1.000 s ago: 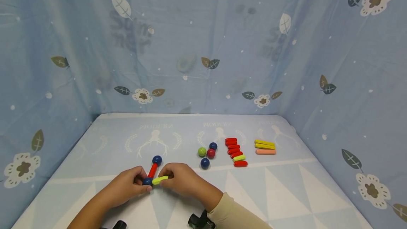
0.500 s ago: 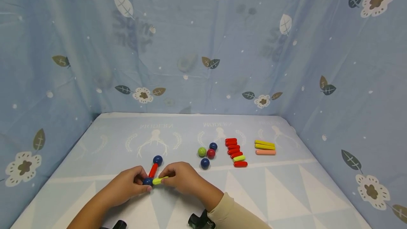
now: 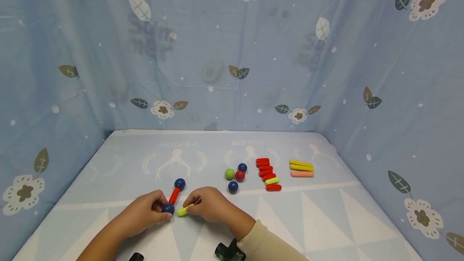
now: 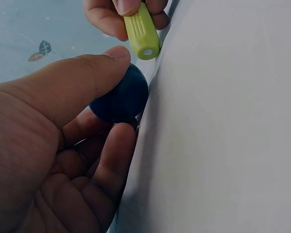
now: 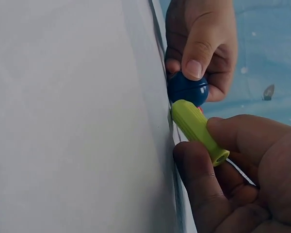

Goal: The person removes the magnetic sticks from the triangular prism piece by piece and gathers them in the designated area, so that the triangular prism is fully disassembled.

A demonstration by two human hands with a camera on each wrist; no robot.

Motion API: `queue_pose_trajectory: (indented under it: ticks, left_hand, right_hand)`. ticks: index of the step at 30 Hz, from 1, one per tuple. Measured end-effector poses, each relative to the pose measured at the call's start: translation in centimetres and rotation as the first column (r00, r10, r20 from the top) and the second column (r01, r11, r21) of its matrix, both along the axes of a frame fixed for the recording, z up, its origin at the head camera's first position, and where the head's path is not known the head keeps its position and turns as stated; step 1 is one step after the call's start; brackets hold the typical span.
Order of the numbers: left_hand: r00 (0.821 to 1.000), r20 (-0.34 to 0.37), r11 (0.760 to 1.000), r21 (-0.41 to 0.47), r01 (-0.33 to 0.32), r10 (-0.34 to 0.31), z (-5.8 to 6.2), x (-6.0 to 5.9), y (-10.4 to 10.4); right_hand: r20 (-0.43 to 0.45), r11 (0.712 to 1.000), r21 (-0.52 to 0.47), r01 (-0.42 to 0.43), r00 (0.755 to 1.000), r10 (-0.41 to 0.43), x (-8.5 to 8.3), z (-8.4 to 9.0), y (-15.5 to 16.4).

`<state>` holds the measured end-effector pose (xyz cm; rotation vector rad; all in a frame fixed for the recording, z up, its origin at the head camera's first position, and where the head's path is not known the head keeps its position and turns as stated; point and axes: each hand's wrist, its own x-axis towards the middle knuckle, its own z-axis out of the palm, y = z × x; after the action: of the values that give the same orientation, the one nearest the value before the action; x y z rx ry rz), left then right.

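My left hand (image 3: pixel 145 209) pinches a dark blue ball (image 4: pixel 123 94) between thumb and fingers, low over the table. A short red magnetic rod (image 3: pixel 174 195) runs from that ball to a second blue ball (image 3: pixel 179 183) farther back. To the right, my right hand (image 3: pixel 210 205) grips a lime-green magnetic rod (image 5: pixel 196 126) by thumb and fingers. The rod has ribbed sides, and a small pale disc shows in its end in the left wrist view. A small gap separates its near end from the held ball in the head view.
Two more blue balls (image 3: pixel 233 187), a green ball (image 3: pixel 230 173) and a red ball (image 3: pixel 240 176) sit right of centre. Beyond them lie several short red rods (image 3: pixel 266 168) with one lime rod (image 3: pixel 272 181), then longer yellow rods (image 3: pixel 301 167) and a pink rod (image 3: pixel 302 174). A patterned curtain surrounds the table.
The lime-green rod, against the blue ball in both earlier frames, has come away from it and tilted, its near end lower. The right hand has shifted slightly; the left still holds the ball.
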<state>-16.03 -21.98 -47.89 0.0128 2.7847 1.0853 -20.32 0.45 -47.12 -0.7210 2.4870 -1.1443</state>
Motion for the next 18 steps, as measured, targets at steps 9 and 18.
queue_pose_trajectory:
  ticks: [9,18]
  left_hand:
    - [1.0,-0.001,1.0,0.005,0.0,0.0,-0.2,-0.1,-0.3]
    - [1.0,-0.01,1.0,-0.003,0.021,-0.021,-0.3,-0.5,-0.6]
  right_hand:
    - [0.022,0.999,-0.042,0.015,1.0,-0.014,-1.6,0.2,1.2]
    - [0.073,0.979,-0.113,0.168,0.984,-0.161,-4.2,0.9,3.9]
